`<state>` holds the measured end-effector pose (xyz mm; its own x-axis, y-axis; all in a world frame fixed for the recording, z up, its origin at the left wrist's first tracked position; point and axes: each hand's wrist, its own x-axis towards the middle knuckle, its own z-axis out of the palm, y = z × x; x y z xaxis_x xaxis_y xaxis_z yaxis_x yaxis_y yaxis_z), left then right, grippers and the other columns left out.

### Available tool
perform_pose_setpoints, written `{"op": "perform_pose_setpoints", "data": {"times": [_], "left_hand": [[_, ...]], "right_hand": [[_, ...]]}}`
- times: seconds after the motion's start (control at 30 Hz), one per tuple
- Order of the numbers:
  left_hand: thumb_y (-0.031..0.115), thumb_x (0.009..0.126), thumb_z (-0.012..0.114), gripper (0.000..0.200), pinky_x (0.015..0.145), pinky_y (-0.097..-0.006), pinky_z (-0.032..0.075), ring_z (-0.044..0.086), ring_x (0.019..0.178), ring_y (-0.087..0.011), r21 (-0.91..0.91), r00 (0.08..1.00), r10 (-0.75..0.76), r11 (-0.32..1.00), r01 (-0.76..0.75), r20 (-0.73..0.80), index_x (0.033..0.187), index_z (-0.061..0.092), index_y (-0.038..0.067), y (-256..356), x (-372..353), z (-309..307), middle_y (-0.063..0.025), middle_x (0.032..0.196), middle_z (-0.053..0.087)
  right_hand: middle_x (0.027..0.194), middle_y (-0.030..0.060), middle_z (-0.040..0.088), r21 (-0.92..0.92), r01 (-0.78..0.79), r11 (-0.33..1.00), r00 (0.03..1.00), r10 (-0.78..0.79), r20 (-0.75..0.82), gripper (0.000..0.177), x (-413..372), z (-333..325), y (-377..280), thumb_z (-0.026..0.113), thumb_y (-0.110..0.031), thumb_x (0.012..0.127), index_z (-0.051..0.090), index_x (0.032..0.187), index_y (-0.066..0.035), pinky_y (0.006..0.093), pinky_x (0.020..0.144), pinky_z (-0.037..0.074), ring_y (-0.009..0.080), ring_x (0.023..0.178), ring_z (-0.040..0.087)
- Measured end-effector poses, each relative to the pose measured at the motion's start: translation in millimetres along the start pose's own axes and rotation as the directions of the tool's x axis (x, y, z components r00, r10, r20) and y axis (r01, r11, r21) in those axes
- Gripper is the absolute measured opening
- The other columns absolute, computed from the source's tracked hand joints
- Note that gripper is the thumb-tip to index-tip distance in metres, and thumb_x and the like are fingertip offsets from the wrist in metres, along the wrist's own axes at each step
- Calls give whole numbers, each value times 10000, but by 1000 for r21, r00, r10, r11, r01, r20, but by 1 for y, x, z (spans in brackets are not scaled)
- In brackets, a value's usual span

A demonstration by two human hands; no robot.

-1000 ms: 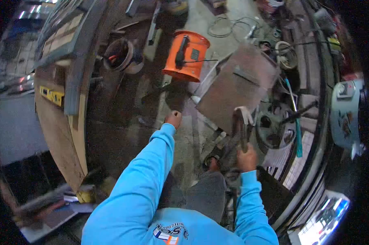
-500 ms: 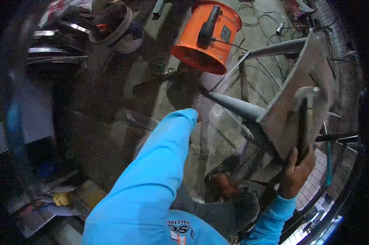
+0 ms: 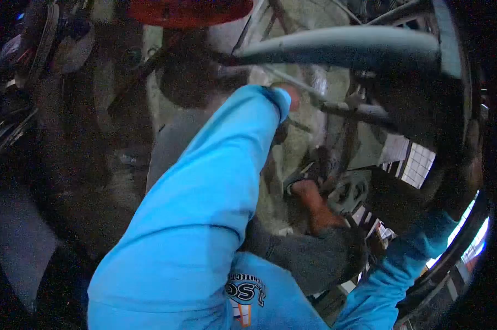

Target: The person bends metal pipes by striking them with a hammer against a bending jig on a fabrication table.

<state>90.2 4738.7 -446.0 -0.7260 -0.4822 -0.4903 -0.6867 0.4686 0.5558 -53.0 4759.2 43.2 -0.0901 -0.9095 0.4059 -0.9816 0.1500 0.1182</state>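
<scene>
My left arm in a light-blue sleeve reaches up the middle. Only a blurred part of my left hand [image 3: 288,96] shows past the cuff, near a thin metal bar [image 3: 298,82]; its fingers cannot be made out. My right hand [image 3: 465,179] is dark and smeared at the right, beside the lower part of a tilted metal piece [image 3: 449,44]. Its fingers and anything in them are hidden. A thick pale tube [image 3: 342,47] runs across the upper right to that metal piece.
The lower rim of a red-orange blower [image 3: 190,14] shows at the top. My bent leg [image 3: 298,256] and a sandalled foot [image 3: 306,190] are below. A bucket [image 3: 72,47] stands at the upper left, near metal pieces [image 3: 9,132].
The view has shifted, so the blower sits higher and the tube looks larger. My right hand and the metal piece are farther right. The hammer-like tool seen on it no longer shows.
</scene>
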Motion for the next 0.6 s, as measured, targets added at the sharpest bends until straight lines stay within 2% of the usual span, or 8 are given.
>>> {"op": "perform_pose_setpoints", "data": {"times": [0.13, 0.17, 0.33, 0.4, 0.47, 0.5, 0.57, 0.6], "left_hand": [[283, 817, 542, 290, 793, -500, 482, 601, 939, -346, -94, 978, -175, 982, 165, -113, 1043, 645, 131, -13, 12, -22, -142, 1019, 635], [285, 818, 544, 301, 808, -506, 474, 594, 956, -346, -127, 959, -240, 967, 222, -150, 1064, 635, 138, -16, 17, -26, -138, 1036, 629], [298, 822, 550, 372, 880, -535, 431, 559, 1040, -347, -332, 805, -532, 833, 443, -261, 1171, 584, 174, -39, 49, -50, -119, 1119, 599], [304, 824, 552, 407, 909, -547, 414, 545, 1074, -348, -422, 742, -607, 774, 472, -283, 1214, 564, 188, -44, 58, -59, -112, 1152, 587], [309, 826, 554, 444, 937, -558, 397, 531, 1108, -348, -454, 673, -626, 769, 449, -394, 1257, 544, 203, -38, 62, -54, -105, 1186, 575], [311, 826, 556, 463, 952, -564, 389, 524, 1125, -348, -452, 629, -605, 792, 411, -488, 1278, 534, 210, -37, 65, -47, -101, 1202, 569], [302, 835, 559, 351, 782, -512, 430, 558, 950, -312, -279, 440, -425, 891, 358, -791, 1177, 602, 235, -44, 75, -19, -105, 1006, 559], [309, 843, 548, 356, 784, -513, 428, 555, 953, -312, -220, 484, -386, 905, 365, -786, 1188, 590, 235, -48, 77, -12, -103, 1017, 551]], "right_hand": [[1193, 232, 522, -37, -47, 998, 997, 49, 54, 514, -7, -6, -2, 409, -389, 974, 449, 1296, 10, 409, 1003, 335, 339, 1129, 490], [1218, 215, 516, 41, -184, 982, 979, 180, 96, 515, -15, -10, -2, 395, -388, 975, 444, 1303, 7, 380, 1014, 325, 316, 1139, 486], [1284, 173, 477, 322, -186, 928, 978, 145, 148, 484, -10, -12, -14, 391, -302, 962, 402, 1327, 15, 389, 1029, 307, 271, 1181, 457], [1276, 170, 480, 380, -176, 908, 984, 148, 104, 493, -8, 0, -24, 392, -303, 959, 393, 1330, 21, 380, 1028, 309, 262, 1175, 460], [1263, 168, 484, 450, -180, 874, 984, 161, 82, 501, -14, -4, -12, 403, -314, 953, 397, 1326, 22, 375, 1027, 315, 259, 1168, 465], [1265, 169, 483, 394, -152, 906, 988, 130, 81, 504, -15, -6, -10, 407, -319, 952, 399, 1324, 22, 379, 1025, 317, 260, 1167, 467], [1268, 171, 481, 291, -91, 952, 995, 72, 74, 510, -12, -7, -16, 416, -329, 950, 403, 1321, 22, 386, 1022, 322, 264, 1164, 470], [1260, 181, 481, 364, -137, 921, 991, 125, 56, 517, -12, -6, -22, 413, -354, 953, 414, 1308, 22, 398, 1016, 328, 272, 1155, 475]]}}
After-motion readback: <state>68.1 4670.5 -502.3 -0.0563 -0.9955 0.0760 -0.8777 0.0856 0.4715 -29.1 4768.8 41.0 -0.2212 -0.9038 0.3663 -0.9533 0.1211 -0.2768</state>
